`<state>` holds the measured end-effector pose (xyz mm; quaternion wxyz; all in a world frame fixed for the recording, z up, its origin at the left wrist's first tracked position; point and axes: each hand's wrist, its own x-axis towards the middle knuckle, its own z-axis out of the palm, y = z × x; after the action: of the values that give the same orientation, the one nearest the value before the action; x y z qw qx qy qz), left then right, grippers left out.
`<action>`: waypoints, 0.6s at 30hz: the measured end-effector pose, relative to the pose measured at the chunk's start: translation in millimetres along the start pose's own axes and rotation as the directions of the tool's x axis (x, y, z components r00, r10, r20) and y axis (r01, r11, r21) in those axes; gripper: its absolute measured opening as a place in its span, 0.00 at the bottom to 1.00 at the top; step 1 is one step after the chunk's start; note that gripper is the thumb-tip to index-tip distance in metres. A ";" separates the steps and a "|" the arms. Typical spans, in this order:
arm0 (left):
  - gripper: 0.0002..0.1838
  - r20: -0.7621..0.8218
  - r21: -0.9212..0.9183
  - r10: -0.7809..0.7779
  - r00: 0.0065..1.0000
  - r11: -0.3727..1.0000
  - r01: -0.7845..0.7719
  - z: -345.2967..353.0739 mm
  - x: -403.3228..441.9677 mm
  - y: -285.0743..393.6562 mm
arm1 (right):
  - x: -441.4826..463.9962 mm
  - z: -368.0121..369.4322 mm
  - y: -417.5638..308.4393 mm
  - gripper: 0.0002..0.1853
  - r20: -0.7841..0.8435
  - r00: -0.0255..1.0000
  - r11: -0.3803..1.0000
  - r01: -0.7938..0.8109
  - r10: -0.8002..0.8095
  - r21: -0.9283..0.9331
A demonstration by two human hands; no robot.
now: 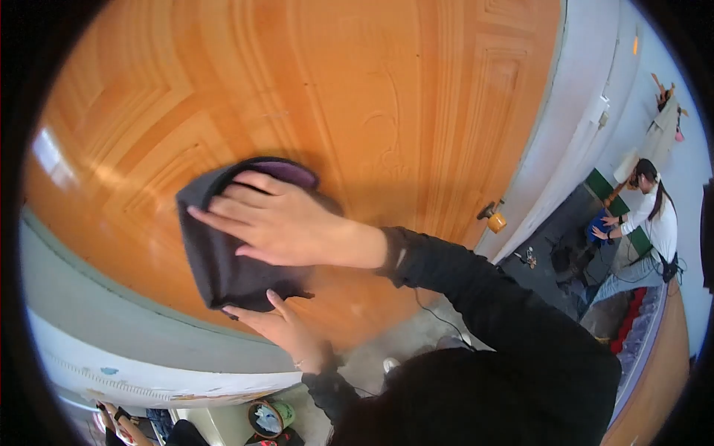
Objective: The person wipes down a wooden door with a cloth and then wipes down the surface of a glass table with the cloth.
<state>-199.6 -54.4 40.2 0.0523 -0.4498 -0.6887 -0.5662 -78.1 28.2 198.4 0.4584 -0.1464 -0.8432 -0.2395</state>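
Observation:
A dark grey cloth with a purple patch along its top edge lies folded against an orange wooden door. My right hand rests on the cloth, its fingers spread and stretched to the left. Just below, my left hand touches the cloth's lower edge, thumb and fingers apart. Both hands are slightly blurred, and their palms are hidden. To the right, a round orange door knob stands out from the door.
At the right, another person in a white top bends over a blue object. A bin with a bag inside stands at the bottom, near another person's arm. A cable runs along the floor.

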 end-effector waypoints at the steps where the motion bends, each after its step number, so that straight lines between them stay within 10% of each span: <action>1: 0.45 0.016 0.004 0.002 1.000 1.000 -0.002 2.3 -1.4 4.5 | 1.1 -2.0 0.6 0.40 -0.001 1.000 1.000 -0.003 0.003 0.016; 6: 0.48 -0.074 0.044 0.086 0.994 0.996 -0.083 38.6 -8.0 39.3 | -22.1 -37.7 35.8 0.43 0.001 1.000 0.999 -0.028 0.028 -0.042; 12: 0.53 0.189 0.489 0.100 0.977 0.853 -0.182 138.4 -73.6 128.8 | -110.7 -153.7 132.5 0.47 -0.037 0.972 0.960 -0.235 0.232 -0.151; 18: 0.49 0.342 0.355 0.367 0.865 0.802 -0.481 221.8 -139.6 204.8 | -233.8 -232.4 198.0 0.52 -0.123 0.814 0.746 -0.572 0.568 -0.341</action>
<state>118.8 41.5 30.8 0.1867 -0.6400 -0.6773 -0.3110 303.1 63.5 162.7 0.4792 -0.4769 -0.6966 -0.2401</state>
